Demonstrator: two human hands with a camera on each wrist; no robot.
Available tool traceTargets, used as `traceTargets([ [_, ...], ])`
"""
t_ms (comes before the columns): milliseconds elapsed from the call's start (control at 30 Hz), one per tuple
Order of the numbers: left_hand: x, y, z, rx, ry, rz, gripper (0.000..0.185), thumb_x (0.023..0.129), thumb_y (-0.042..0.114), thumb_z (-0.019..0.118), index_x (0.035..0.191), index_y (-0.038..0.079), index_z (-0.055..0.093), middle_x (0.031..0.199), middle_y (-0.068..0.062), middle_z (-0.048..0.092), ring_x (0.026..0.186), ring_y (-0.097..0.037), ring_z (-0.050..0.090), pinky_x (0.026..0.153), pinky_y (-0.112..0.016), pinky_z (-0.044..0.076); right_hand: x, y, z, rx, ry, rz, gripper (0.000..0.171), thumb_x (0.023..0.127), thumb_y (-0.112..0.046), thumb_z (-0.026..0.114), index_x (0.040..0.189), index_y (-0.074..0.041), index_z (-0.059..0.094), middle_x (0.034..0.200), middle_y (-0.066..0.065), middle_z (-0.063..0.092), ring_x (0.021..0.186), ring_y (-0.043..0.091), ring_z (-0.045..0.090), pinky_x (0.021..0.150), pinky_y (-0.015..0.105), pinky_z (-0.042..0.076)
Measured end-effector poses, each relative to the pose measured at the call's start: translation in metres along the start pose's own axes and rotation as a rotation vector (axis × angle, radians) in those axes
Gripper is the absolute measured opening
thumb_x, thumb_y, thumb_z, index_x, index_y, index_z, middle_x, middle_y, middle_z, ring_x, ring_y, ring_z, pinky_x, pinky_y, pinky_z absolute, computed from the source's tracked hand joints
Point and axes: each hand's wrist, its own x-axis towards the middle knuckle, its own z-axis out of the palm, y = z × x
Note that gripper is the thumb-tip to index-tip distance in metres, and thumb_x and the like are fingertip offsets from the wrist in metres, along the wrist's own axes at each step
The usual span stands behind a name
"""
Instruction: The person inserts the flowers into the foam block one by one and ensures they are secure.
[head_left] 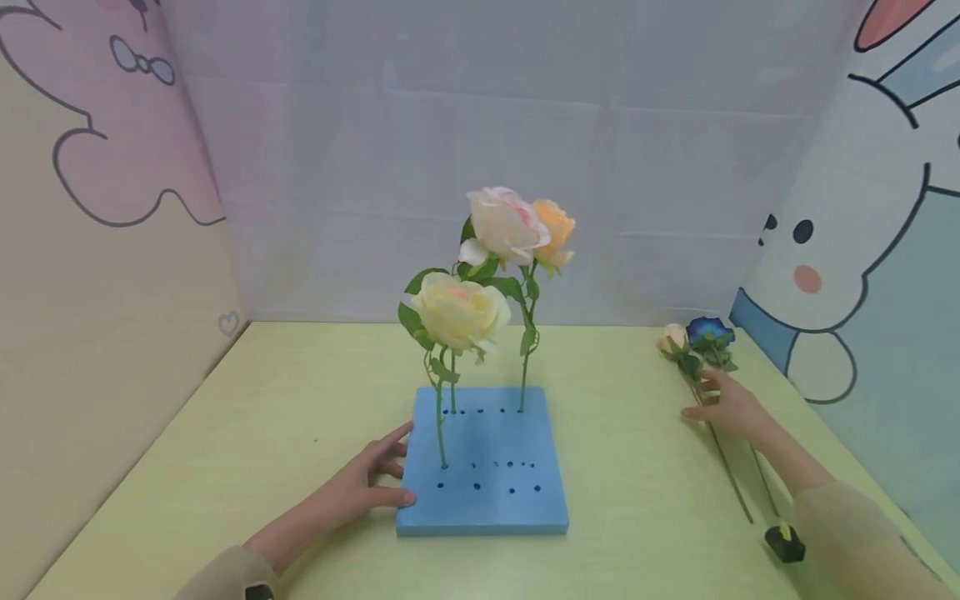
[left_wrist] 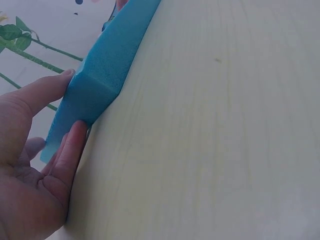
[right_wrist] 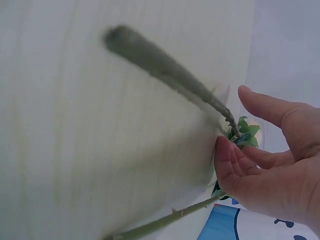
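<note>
A blue foam block [head_left: 487,487] with several holes lies mid-table. Three artificial roses stand in it: a cream one [head_left: 459,312], a pale pink one [head_left: 504,223] and an orange one [head_left: 555,229]. My left hand [head_left: 393,467] rests on the table, its straight fingers touching the block's left edge [left_wrist: 102,70]; the left hand [left_wrist: 75,100] holds nothing. My right hand [head_left: 701,396] lies on the stems [head_left: 731,479] of a blue rose [head_left: 708,331] and a peach bud [head_left: 672,336] lying flat at the right. In the right wrist view the right hand's [right_wrist: 233,117] fingers touch a blurred stem [right_wrist: 170,65], thumb apart.
The yellow-green table [head_left: 225,433] is boxed in by cartoon-printed walls on the left [head_left: 97,250] and right [head_left: 862,250] and a white back wall. A small black object [head_left: 784,543] sits by the stem ends near my right forearm.
</note>
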Motion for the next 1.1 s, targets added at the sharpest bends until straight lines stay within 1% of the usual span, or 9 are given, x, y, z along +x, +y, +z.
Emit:
traceTargets([
  [167, -0.001, -0.001, 0.0, 0.01, -0.006, 0.001, 0.096, 0.083, 0.03, 0.08, 0.158, 0.022, 0.022, 0.144, -0.015, 0.047, 0.116, -0.021, 0.055, 0.098, -0.046, 0.044, 0.003, 0.001, 0.0, -0.001, -0.04, 0.006, 0.087, 0.086, -0.017, 0.075, 0.142, 0.024, 0.022, 0.129, 0.044, 0.046, 0.117, 0.057, 0.05, 0.095, 0.059, 0.047],
  [267, -0.001, -0.001, 0.0, 0.011, -0.004, -0.007, 0.096, 0.082, 0.032, 0.08, 0.158, 0.023, 0.022, 0.145, -0.014, 0.046, 0.116, -0.02, 0.054, 0.097, -0.043, 0.044, 0.004, 0.001, 0.0, -0.001, -0.058, -0.019, 0.086, 0.084, -0.015, 0.077, 0.142, 0.022, 0.025, 0.124, 0.04, 0.051, 0.112, 0.051, 0.056, 0.091, 0.051, 0.05],
  [400, -0.001, -0.001, 0.0, -0.001, -0.012, 0.003, 0.096, 0.083, 0.031, 0.08, 0.159, 0.022, 0.022, 0.145, -0.015, 0.046, 0.117, -0.021, 0.053, 0.1, -0.045, 0.042, 0.005, -0.003, 0.002, 0.061, -0.121, -0.041, 0.087, 0.084, -0.014, 0.076, 0.144, 0.02, 0.024, 0.114, 0.033, 0.056, 0.093, 0.033, 0.062, 0.075, 0.034, 0.052],
  [467, -0.002, -0.002, -0.001, -0.006, -0.016, 0.012, 0.096, 0.083, 0.03, 0.079, 0.159, 0.021, 0.021, 0.144, -0.015, 0.046, 0.117, -0.021, 0.053, 0.101, -0.048, 0.041, 0.005, -0.006, 0.002, 0.09, -0.151, -0.039, 0.087, 0.085, -0.013, 0.076, 0.145, 0.019, 0.021, 0.109, 0.029, 0.057, 0.084, 0.023, 0.06, 0.068, 0.03, 0.051],
  [533, -0.002, -0.002, -0.001, -0.007, -0.019, 0.019, 0.096, 0.083, 0.029, 0.079, 0.159, 0.02, 0.021, 0.145, -0.016, 0.046, 0.117, -0.021, 0.053, 0.102, -0.049, 0.04, 0.006, -0.009, 0.003, 0.116, -0.172, -0.019, 0.088, 0.085, -0.012, 0.075, 0.147, 0.018, 0.019, 0.104, 0.024, 0.058, 0.077, 0.017, 0.058, 0.064, 0.028, 0.051],
  [700, -0.001, -0.003, -0.001, 0.002, -0.017, 0.014, 0.096, 0.083, 0.03, 0.08, 0.159, 0.021, 0.021, 0.145, -0.016, 0.046, 0.117, -0.021, 0.054, 0.101, -0.048, 0.041, 0.007, -0.015, 0.004, 0.135, -0.203, 0.025, 0.09, 0.084, -0.009, 0.075, 0.149, 0.015, 0.017, 0.099, 0.018, 0.061, 0.072, 0.013, 0.058, 0.063, 0.029, 0.053],
  [767, -0.001, -0.002, -0.001, 0.003, -0.017, 0.009, 0.096, 0.083, 0.03, 0.079, 0.159, 0.021, 0.02, 0.145, -0.016, 0.046, 0.117, -0.021, 0.054, 0.101, -0.048, 0.041, 0.008, -0.015, 0.003, 0.146, -0.221, 0.023, 0.09, 0.084, -0.009, 0.075, 0.149, 0.016, 0.016, 0.098, 0.018, 0.062, 0.072, 0.014, 0.059, 0.064, 0.031, 0.054],
  [967, -0.001, 0.001, 0.0, 0.006, -0.014, -0.004, 0.096, 0.083, 0.032, 0.079, 0.159, 0.022, 0.02, 0.145, -0.014, 0.046, 0.118, -0.021, 0.054, 0.102, -0.048, 0.042, 0.007, -0.017, 0.001, 0.193, -0.272, 0.038, 0.092, 0.086, -0.011, 0.073, 0.152, 0.011, 0.013, 0.093, 0.01, 0.067, 0.07, 0.012, 0.061, 0.064, 0.031, 0.054],
  [1100, -0.001, 0.0, 0.0, 0.016, -0.016, 0.007, 0.096, 0.083, 0.032, 0.079, 0.159, 0.022, 0.02, 0.145, -0.015, 0.046, 0.118, -0.022, 0.054, 0.102, -0.049, 0.042, 0.007, -0.018, 0.004, 0.223, -0.291, 0.057, 0.094, 0.087, -0.013, 0.073, 0.153, 0.007, 0.011, 0.091, 0.007, 0.067, 0.072, 0.011, 0.061, 0.065, 0.029, 0.055],
])
